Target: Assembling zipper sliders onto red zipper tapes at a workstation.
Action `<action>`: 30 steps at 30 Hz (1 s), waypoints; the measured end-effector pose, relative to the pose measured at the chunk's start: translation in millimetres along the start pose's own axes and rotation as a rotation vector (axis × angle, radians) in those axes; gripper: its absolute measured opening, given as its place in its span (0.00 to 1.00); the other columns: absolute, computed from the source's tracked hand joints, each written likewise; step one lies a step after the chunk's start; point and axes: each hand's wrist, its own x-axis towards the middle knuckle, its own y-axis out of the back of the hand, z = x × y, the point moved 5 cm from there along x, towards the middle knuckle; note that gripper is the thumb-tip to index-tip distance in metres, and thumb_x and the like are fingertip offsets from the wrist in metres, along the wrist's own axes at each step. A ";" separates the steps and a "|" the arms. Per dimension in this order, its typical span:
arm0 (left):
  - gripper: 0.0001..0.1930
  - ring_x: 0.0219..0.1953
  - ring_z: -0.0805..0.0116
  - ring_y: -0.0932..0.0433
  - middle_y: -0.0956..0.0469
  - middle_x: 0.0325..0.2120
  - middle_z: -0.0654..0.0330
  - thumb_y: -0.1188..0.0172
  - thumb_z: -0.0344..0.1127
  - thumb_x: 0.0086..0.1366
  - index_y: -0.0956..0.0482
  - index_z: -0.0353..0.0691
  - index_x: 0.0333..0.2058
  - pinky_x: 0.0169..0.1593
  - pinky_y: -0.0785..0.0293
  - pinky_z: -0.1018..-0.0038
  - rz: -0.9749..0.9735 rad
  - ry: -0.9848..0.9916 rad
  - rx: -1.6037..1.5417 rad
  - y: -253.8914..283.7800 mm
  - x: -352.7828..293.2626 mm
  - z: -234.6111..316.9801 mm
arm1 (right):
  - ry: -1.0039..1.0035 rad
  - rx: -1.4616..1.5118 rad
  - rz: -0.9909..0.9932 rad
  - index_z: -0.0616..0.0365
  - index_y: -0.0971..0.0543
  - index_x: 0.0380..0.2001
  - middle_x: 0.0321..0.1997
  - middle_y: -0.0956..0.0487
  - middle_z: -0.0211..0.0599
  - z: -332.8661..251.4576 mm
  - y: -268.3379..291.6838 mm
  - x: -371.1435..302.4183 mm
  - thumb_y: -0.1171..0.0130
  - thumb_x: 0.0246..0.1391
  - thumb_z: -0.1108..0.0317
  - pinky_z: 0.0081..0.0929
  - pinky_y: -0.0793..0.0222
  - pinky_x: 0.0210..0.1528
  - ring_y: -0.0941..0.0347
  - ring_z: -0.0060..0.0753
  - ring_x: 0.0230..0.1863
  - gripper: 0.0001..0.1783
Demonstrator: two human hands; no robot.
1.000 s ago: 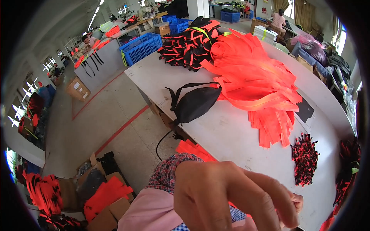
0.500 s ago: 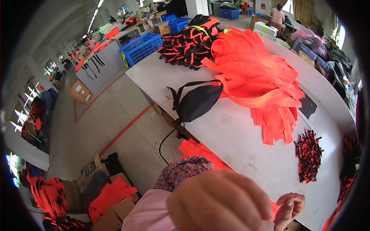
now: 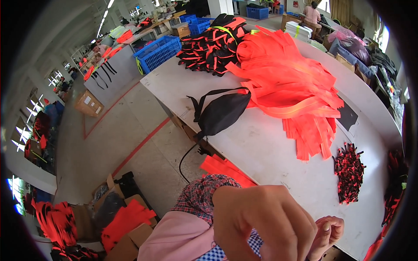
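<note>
My left hand (image 3: 265, 217) is raised close to the camera in front of the table's near edge, fingers curled inward. Whatever its fingertips hold, if anything, is hidden behind the knuckles. Just right of it, my right hand (image 3: 329, 234) is closed with thumb and fingertips together; I cannot make out anything between them. Orange strips (image 3: 226, 168) lie beyond my left wrist, along the table edge. On the table to the right sits a heap of small black-and-orange pieces (image 3: 349, 173). A large pile of long orange fabric strips (image 3: 289, 82) spreads farther back.
A black cloth pouch with a strap (image 3: 224, 115) rests at the table's left edge. Behind it lies a black-and-orange bundle (image 3: 211, 45). Blue crates (image 3: 157, 54) stand beyond. Open cartons (image 3: 126, 243) with orange pieces are at lower left. A person (image 3: 312, 16) sits far back.
My left hand has moved slightly right and turned, baring more of the sleeve and a blue checked cloth below. The orange seen between my hands is now out of sight. My right hand stays nearly still.
</note>
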 end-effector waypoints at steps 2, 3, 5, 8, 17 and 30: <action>0.06 0.38 0.67 0.18 0.15 0.35 0.54 0.32 0.27 0.63 0.13 0.37 0.39 0.46 0.20 0.69 0.100 -0.348 0.445 -9.0 -5.1 15.2 | -0.018 -0.015 0.004 0.61 0.25 0.36 0.27 0.23 0.40 0.2 -0.6 -0.7 0.42 0.66 0.63 0.27 0.29 0.35 0.27 0.31 0.28 0.11; 0.05 0.39 0.67 0.17 0.15 0.36 0.57 0.32 0.28 0.62 0.13 0.41 0.38 0.48 0.20 0.68 0.143 -0.447 0.715 -16.6 -7.8 22.2 | -0.017 -0.008 -0.006 0.61 0.25 0.36 0.27 0.23 0.40 0.2 -1.3 -0.5 0.42 0.66 0.64 0.27 0.29 0.36 0.26 0.31 0.29 0.10; 0.04 0.43 0.66 0.17 0.14 0.38 0.59 0.31 0.30 0.62 0.12 0.44 0.36 0.51 0.21 0.65 0.135 -0.615 1.182 -31.9 -15.1 35.5 | -0.033 0.007 -0.001 0.61 0.25 0.36 0.27 0.22 0.40 0.4 -1.2 -0.6 0.42 0.66 0.65 0.27 0.29 0.36 0.26 0.32 0.30 0.09; 0.06 0.50 0.61 0.18 0.15 0.41 0.52 0.33 0.33 0.65 0.12 0.46 0.39 0.54 0.24 0.61 0.174 -0.401 0.903 -26.2 -10.4 27.8 | -0.045 -0.022 -0.015 0.61 0.24 0.36 0.28 0.22 0.41 0.5 -2.5 -0.4 0.41 0.65 0.66 0.27 0.29 0.37 0.25 0.32 0.30 0.09; 0.13 0.38 0.62 0.17 0.18 0.35 0.45 0.33 0.28 0.65 0.18 0.21 0.43 0.38 0.22 0.70 0.186 0.125 -0.406 -13.8 -7.1 -15.5 | -0.035 -0.015 -0.020 0.62 0.24 0.37 0.29 0.21 0.42 4.4 0.8 -4.6 0.40 0.65 0.65 0.28 0.28 0.37 0.25 0.32 0.31 0.10; 0.06 0.40 0.63 0.17 0.18 0.36 0.51 0.34 0.26 0.64 0.15 0.31 0.38 0.38 0.19 0.72 0.258 -0.509 0.955 -31.8 -17.3 44.7 | -0.042 0.017 -0.008 0.62 0.23 0.37 0.29 0.21 0.42 4.0 -3.0 -4.5 0.39 0.64 0.67 0.27 0.28 0.37 0.25 0.31 0.30 0.09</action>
